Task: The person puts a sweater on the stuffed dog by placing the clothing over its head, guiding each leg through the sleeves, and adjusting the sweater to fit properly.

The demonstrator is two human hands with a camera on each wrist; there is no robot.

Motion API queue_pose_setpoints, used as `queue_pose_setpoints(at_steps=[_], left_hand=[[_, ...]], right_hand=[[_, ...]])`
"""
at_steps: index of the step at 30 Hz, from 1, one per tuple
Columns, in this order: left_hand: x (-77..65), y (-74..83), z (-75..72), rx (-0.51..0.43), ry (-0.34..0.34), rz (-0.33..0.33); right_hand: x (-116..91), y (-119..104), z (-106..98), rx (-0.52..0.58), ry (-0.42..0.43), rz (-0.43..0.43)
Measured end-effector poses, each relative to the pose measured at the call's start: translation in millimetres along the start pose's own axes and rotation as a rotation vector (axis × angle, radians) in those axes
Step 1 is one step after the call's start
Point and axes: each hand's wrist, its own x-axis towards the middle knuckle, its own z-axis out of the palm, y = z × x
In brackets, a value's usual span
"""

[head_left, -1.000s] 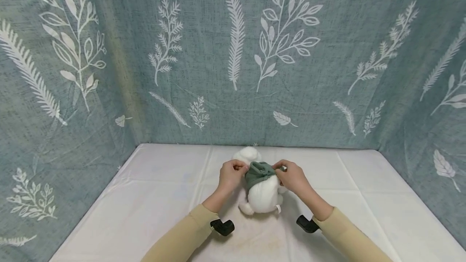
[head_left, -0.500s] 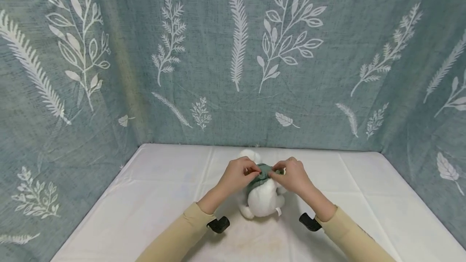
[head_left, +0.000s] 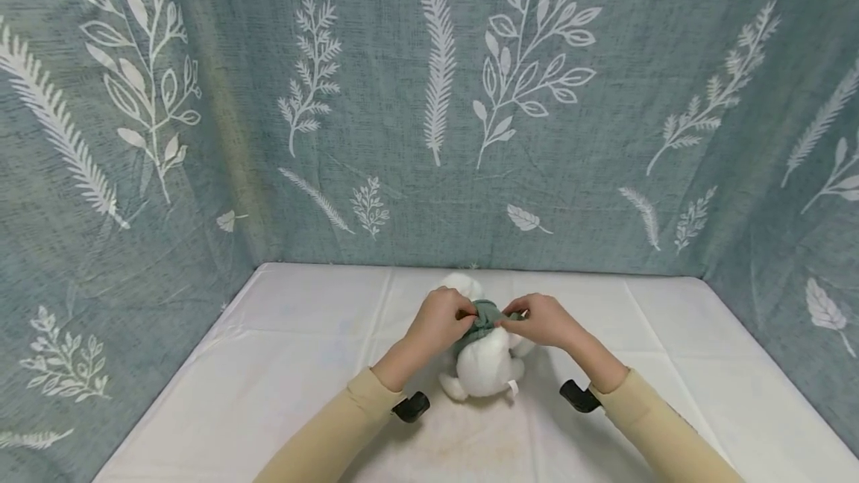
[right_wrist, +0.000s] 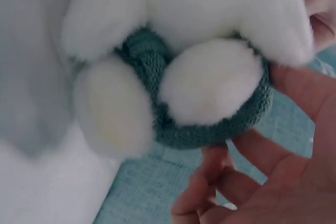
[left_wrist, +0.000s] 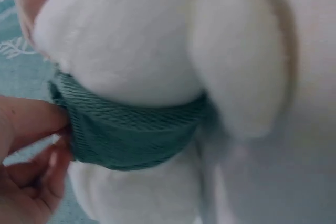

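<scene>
A white plush toy (head_left: 485, 370) lies on the table with its rounded rear and a small tag toward me. Round its body goes a green knitted garment (left_wrist: 131, 124). My left hand (head_left: 439, 319) pinches the garment's upper edge between thumb and fingers, as the left wrist view also shows. On the other side, my right hand (head_left: 545, 320) grips the garment where it loops round a stubby white limb (right_wrist: 212, 82); thumb and fingers sit at the knit's edge. The toy's head end is partly hidden behind my left hand.
A white cloth covers the table (head_left: 322, 319). Blue-green curtains (head_left: 376, 110) with white leaf prints stand behind and at both sides. A black wrist camera mount (head_left: 411, 407) hangs below the left wrist, another black mount (head_left: 580, 396) below the right.
My left hand has shifted right and over the garment, closer to my right hand. The bunched knit on the toy's back now looks flatter. My right hand has moved only slightly.
</scene>
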Motion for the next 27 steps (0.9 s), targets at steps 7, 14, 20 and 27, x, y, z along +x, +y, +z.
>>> queue_pose_setpoints(at_steps=[7, 14, 20, 27], left_hand=[[1.3, -6.0, 9.1, -0.079, 0.031, 0.044], [6.1, -6.4, 9.0, -0.166, -0.107, -0.044], [7.8, -3.1, 12.9, -0.040, -0.084, 0.045], [8.4, -1.1, 18.5, 0.055, -0.018, 0.169]], right_hand=[[6.3, 11.2, 2.7, 0.083, -0.074, -0.067], [9.0, 9.3, 11.1, 0.170, -0.032, -0.079], [8.0, 5.7, 12.7, 0.199, -0.034, -0.055], [1.4, 2.9, 9.6, 0.122, -0.017, -0.053]])
